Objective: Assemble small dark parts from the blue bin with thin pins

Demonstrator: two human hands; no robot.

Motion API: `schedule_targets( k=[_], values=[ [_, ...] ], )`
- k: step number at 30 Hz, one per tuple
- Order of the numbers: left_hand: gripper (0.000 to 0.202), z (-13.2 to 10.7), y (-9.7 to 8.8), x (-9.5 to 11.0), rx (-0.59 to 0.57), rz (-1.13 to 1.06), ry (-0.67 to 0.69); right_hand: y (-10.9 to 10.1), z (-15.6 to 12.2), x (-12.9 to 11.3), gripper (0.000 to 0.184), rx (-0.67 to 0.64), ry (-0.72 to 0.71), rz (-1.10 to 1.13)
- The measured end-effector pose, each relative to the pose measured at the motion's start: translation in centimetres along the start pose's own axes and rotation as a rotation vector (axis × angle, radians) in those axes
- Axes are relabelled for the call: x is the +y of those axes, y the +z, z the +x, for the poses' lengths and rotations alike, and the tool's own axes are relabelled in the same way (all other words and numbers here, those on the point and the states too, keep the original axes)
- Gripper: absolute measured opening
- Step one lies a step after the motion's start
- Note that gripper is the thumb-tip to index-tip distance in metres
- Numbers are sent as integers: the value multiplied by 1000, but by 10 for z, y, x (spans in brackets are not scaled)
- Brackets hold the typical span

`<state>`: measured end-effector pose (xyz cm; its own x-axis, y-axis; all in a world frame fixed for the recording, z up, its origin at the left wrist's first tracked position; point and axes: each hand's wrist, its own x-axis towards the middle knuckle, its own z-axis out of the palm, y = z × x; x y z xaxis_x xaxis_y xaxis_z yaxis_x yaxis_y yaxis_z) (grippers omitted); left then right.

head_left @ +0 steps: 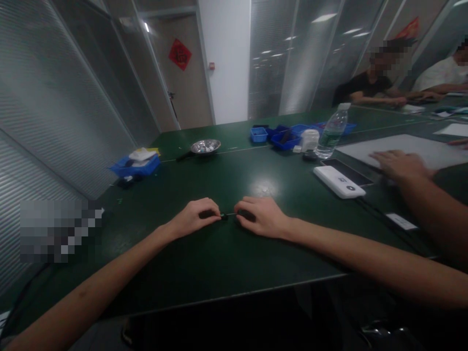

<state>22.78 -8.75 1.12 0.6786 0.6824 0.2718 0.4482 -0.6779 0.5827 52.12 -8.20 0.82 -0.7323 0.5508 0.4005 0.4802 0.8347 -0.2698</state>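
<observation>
Just above the green tabletop (204,263), my left hand (199,214) pinches a small black part with a bit of green (224,216) between thumb and fingers. My right hand (261,217) is closed on what looks like a small screwdriver; its thin metal shaft (231,214) points left to the small part. Most of the tool's handle is hidden by my fingers. Whether the tip sits in the part or only touches it is too small to tell.
Beyond my hands stands a metal dish (205,147) of small parts. Blue trays (139,168) lie left, more blue bins (287,140) at the back. Right are a water bottle (332,131), a white jar (310,141), a white power bank (338,181) and another person's blurred hand (402,163).
</observation>
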Motion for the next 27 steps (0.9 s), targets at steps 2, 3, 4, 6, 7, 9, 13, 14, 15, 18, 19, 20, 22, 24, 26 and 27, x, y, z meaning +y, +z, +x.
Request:
schedule_targets(
  k=[2, 3, 4, 6, 7, 9, 13, 14, 15, 18, 19, 20, 22, 24, 26, 27],
  values=[
    [15, 0, 2, 0, 7, -9, -43, 1, 0, 1, 18, -6, -3, -18],
    [16, 0, 2, 0, 9, -12, -71, 1, 0, 1, 18, -7, -6, -27],
    [18, 1, 3, 0, 13, -14, -98, 2, -1, 2, 18, -4, -11, -34],
    [22, 2, 5, 0, 15, -23, -133, 3, -1, 2, 19, 2, -26, -42],
    [23, 2, 5, 1, 8, -33, -136, 4, -1, 3, 19, 4, -37, -44],
    [22, 4, 6, 1, -6, -64, -123, 5, -1, 3, 20, 5, -64, -50],
    [22, 6, 5, 3, -32, -141, -144, 6, -1, 3, 21, 9, -119, -77],
    [23, 6, 5, 3, -41, -158, -163, 6, -2, 3, 21, 14, -128, -82],
    [23, 6, 4, 3, -54, -172, -182, 5, -2, 2, 21, 18, -136, -86],
    [24, 6, 4, 4, -80, -205, -209, 5, -2, 2, 22, 28, -157, -97],
    [24, 6, 5, 4, -79, -208, -202, 6, -3, 2, 23, 25, -165, -101],
    [25, 6, 6, 4, -72, -203, -186, 6, -3, 2, 23, 15, -173, -104],
    [25, 6, 9, 5, -44, -174, -143, 8, -3, 2, 24, -13, -191, -101],
    [26, 7, 11, 6, -28, -147, -119, 9, -2, 2, 25, -28, -201, -86],
    [25, 7, 12, 8, -42, -154, -128, 9, -2, 1, 24, -24, -202, -74],
    [25, 8, 11, 9, -61, -168, -134, 10, -2, 1, 24, -20, -205, -73]
  ],
)
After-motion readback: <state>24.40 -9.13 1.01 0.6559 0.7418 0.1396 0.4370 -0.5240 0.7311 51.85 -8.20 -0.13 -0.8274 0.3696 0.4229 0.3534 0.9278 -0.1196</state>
